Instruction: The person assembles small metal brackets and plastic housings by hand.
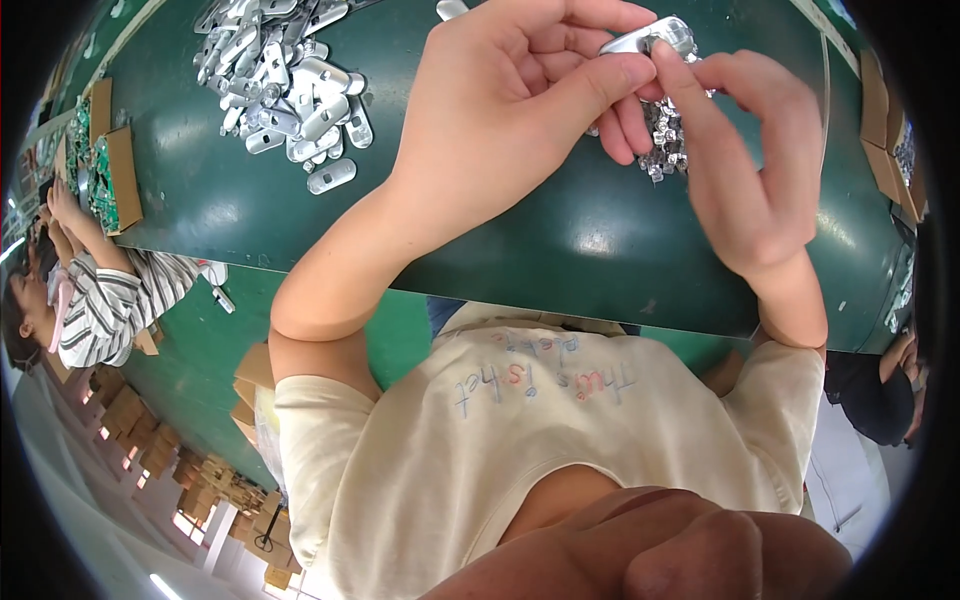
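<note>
Left hand (510, 110), partly curled, is pinching a silver metal piece (638, 40) above the tabletop (540, 250), well in from its near edge — right hand (757, 150), half-closed, is touching the piece; whether gripping, I cannot tell.

Open carton (125, 180): green table's (590, 245) left side
Second carton (884, 170): table's right side
Striped-shirted person (105, 310): beside table's left side
Brown boxes (127, 414): well apart from table

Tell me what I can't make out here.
Head view:
Held metal casing: partly covered by the left hand and right hand.
Small metal parts: partly behind both hands, too small to count.
Pile of metal casings: cut off by the top edge.
Far-right cardboard box: contents lost at the dark rim.
</note>
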{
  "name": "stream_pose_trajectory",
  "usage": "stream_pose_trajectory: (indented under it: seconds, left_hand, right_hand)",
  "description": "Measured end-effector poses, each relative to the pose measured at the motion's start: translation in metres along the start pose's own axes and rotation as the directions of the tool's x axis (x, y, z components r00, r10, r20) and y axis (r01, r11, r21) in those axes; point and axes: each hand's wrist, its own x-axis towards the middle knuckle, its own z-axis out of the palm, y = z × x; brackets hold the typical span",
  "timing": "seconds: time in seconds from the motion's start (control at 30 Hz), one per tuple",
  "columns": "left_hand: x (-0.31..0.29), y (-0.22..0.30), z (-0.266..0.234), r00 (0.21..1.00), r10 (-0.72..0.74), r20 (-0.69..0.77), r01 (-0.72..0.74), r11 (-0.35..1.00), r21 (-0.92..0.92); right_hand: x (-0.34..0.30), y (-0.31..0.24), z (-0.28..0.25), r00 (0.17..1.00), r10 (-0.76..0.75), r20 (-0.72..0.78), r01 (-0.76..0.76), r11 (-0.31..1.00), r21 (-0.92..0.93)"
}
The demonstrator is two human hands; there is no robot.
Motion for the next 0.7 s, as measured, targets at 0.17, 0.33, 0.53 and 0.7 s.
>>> stream_pose_trajectory:
  seconds: [0.17, 0.33, 0.53, 0.7]
  left_hand:
    - [-0.001, -0.003, 0.001, 1.0, 0.026, -0.006, -0.026, 0.999, 0.034]
    - [-0.002, -0.006, 0.003, 0.999, 0.045, 0.0, -0.045, 0.997, 0.068]
    - [-0.003, -0.013, 0.008, 0.998, 0.068, -0.005, -0.067, 0.992, 0.111]
    - [-0.004, -0.017, 0.012, 0.996, 0.089, 0.007, -0.089, 0.986, 0.14]
  right_hand:
    - [-0.001, -0.004, 0.001, 1.0, -0.012, 0.027, 0.014, 0.995, -0.095]
    - [0.0, -0.001, -0.005, 0.974, 0.22, 0.045, -0.224, 0.934, 0.277]
    - [-0.006, 0.004, -0.005, 0.989, 0.15, 0.018, -0.15, 0.964, 0.222]
    - [-0.009, 0.008, -0.009, 0.984, 0.169, -0.053, -0.152, 0.959, 0.24]
